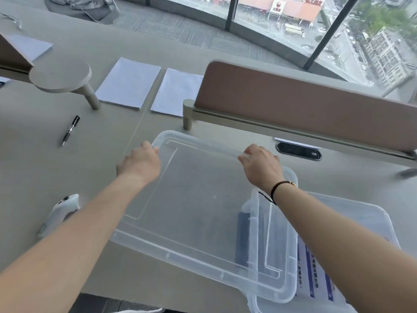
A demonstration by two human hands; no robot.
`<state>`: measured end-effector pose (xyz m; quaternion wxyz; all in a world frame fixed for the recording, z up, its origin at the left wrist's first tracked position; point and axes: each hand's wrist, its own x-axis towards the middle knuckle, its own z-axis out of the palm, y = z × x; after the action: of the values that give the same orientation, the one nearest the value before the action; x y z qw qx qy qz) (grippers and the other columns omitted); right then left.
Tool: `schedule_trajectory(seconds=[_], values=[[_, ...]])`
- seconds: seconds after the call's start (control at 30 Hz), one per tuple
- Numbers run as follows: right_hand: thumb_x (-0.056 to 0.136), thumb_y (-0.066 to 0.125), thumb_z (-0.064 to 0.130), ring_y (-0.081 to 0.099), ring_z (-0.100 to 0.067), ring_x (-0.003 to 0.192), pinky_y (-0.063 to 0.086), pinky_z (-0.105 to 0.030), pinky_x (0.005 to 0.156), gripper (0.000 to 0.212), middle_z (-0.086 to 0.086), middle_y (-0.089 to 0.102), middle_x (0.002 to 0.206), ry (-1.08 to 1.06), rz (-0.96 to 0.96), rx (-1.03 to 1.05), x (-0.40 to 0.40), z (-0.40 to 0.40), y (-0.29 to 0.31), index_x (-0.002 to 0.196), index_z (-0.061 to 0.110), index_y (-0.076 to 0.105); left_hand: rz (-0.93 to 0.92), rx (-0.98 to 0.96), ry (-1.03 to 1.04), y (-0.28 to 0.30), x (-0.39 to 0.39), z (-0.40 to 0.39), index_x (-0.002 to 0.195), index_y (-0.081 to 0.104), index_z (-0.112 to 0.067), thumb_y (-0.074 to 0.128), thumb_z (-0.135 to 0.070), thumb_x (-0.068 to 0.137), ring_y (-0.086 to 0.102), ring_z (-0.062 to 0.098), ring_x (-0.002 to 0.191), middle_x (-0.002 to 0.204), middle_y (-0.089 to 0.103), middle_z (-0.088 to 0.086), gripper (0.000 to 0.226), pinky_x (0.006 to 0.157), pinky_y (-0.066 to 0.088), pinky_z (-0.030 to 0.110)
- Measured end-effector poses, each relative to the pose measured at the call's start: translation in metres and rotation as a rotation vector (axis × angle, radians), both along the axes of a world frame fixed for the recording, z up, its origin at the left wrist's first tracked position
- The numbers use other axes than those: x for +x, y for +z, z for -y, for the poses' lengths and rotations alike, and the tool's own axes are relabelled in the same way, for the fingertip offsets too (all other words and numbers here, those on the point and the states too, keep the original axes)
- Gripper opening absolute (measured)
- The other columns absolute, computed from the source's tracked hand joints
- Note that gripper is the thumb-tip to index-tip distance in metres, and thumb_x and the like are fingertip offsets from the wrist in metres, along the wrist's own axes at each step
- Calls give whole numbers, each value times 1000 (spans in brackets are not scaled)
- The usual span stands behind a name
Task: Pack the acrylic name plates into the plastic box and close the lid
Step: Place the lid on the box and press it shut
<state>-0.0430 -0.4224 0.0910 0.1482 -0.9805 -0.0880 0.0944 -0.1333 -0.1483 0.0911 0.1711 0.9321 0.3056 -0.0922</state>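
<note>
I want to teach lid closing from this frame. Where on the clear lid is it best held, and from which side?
Probably the far long rim of the lid, near its two far corners, reaching over from the near side. That is where the left hand and right hand sit. It is a wide, flat, thin-edged sheet lying skewed over the box, so spread hands likely steer it best.

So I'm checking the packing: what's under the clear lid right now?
Under the lid, held by both hands, its right part overlaps the open box. Dark plates show through there; how many is unclear. Elsewhere, only table.
</note>
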Motion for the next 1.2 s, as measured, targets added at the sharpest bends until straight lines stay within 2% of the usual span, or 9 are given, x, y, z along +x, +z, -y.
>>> schedule_trajectory(seconds=[0.17, 0.4, 0.6, 0.83, 0.97, 1.07, 1.13, 1.2], values=[[97, 46, 41, 56, -26, 112, 35, -39, 95, 34, -2, 64, 121, -56, -29, -18, -9, 92, 3, 120, 19, 58, -7, -81, -81, -4, -5, 84, 117, 47, -7, 25, -34, 103, 55, 41, 111, 121, 59, 22, 38, 85, 41, 45], [98, 47, 40, 59, -28, 107, 40, -37, 87, 31, -2, 66, 119, -78, -51, -61, -26, 222, 6, 119, 22, 60, -17, -70, -164, -9, -24, 216, 113, 46, -4, 25, -34, 103, 59, 41, 109, 118, 62, 24, 37, 87, 44, 45], [99, 46, 43, 61, -28, 103, 39, -37, 81, 29, 1, 67, 118, -15, 72, -62, -29, 295, 1, 117, 25, 60, -4, 123, -223, -9, -39, 293, 109, 45, -7, 21, -34, 104, 64, 37, 101, 108, 66, 19, 37, 72, 40, 40], [98, 48, 44, 61, -28, 100, 42, -36, 76, 32, -2, 67, 111, 49, 124, 8, -22, 310, -15, 116, 21, 62, -91, 413, -230, -12, -46, 313, 107, 50, -12, 18, -36, 103, 68, 33, 95, 103, 71, 13, 40, 66, 40, 36], [99, 49, 38, 58, -30, 106, 41, -38, 84, 33, -5, 64, 116, 61, 122, 27, -26, 313, -19, 122, 17, 60, -141, 397, -169, -21, -59, 312, 112, 52, -12, 13, -37, 103, 66, 33, 99, 107, 69, 13, 47, 71, 44, 37], [100, 45, 38, 52, -28, 119, 35, -37, 100, 37, -5, 61, 125, 73, 97, 5, -30, 331, -28, 132, 21, 53, -103, 326, -109, -29, -63, 312, 112, 51, -11, 11, -41, 103, 65, 34, 97, 107, 68, 15, 51, 73, 44, 39], [101, 40, 39, 40, -27, 135, 25, -39, 112, 41, -4, 53, 138, 49, 83, 7, -34, 348, -40, 139, 23, 46, -80, 292, -87, -32, -61, 313, 111, 51, -10, 11, -42, 102, 64, 34, 97, 105, 67, 16, 52, 72, 43, 39], [103, 34, 40, 21, -27, 147, 16, -44, 119, 45, -4, 37, 154, -16, 73, 37, -42, 363, -50, 146, 26, 37, -52, 273, -77, -35, -62, 311, 109, 51, -10, 11, -44, 102, 64, 35, 95, 103, 67, 16, 53, 71, 43, 39]])
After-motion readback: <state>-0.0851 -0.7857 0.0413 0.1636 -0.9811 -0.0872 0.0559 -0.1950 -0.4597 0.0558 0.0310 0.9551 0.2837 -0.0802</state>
